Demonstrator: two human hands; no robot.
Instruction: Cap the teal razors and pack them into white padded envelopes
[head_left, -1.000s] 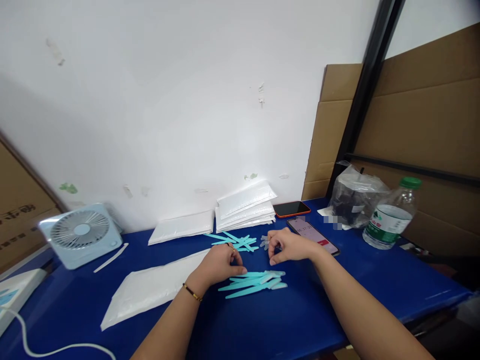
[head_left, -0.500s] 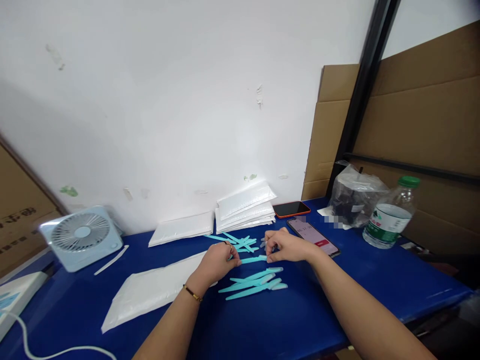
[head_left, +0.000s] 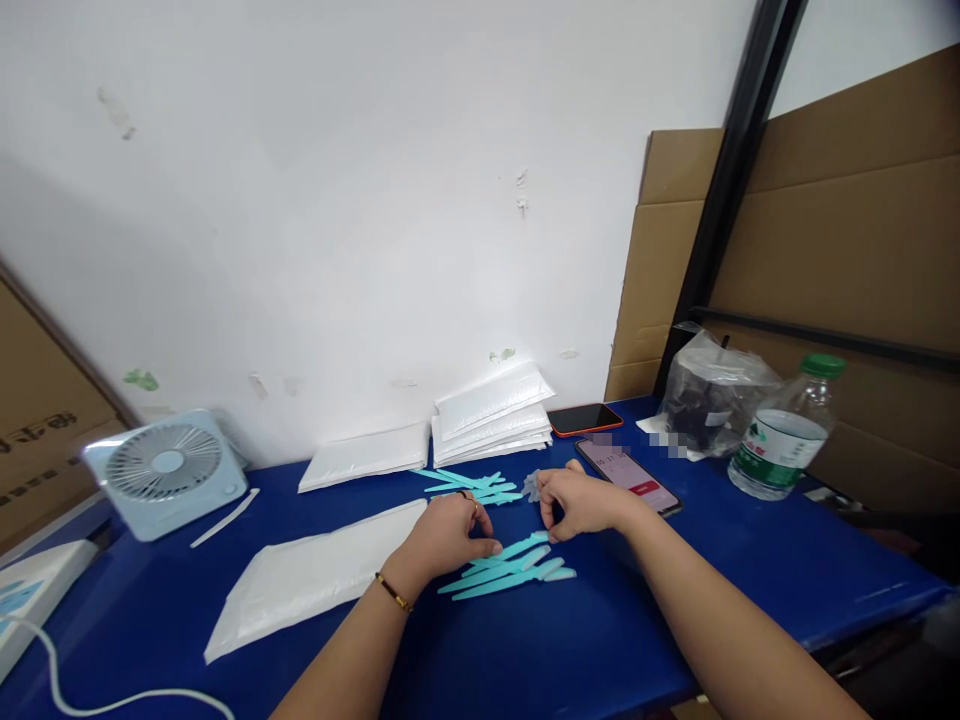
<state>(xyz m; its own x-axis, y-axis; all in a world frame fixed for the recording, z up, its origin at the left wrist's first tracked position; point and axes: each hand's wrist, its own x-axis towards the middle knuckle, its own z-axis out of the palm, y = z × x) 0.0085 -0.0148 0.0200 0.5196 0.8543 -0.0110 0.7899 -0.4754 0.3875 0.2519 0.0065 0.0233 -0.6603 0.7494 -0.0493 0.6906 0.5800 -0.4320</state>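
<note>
My left grip (head_left: 448, 532) and right grip (head_left: 586, 502) curl at either end of one teal razor (head_left: 523, 546) (can't tell if pinching); uneven release could skew it across the razor pile (head_left: 499, 583) just nearer me.

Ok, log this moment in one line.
left hand: at near razors | right hand: at their pale ends | mailer: flat, left of razors

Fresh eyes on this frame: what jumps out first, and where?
First, the near pile of turquoise razors, bright against the blue table, with the left hand and right hand at its far edge. Then the pale blue fan on the left and the green-capped bottle on the right.
</note>
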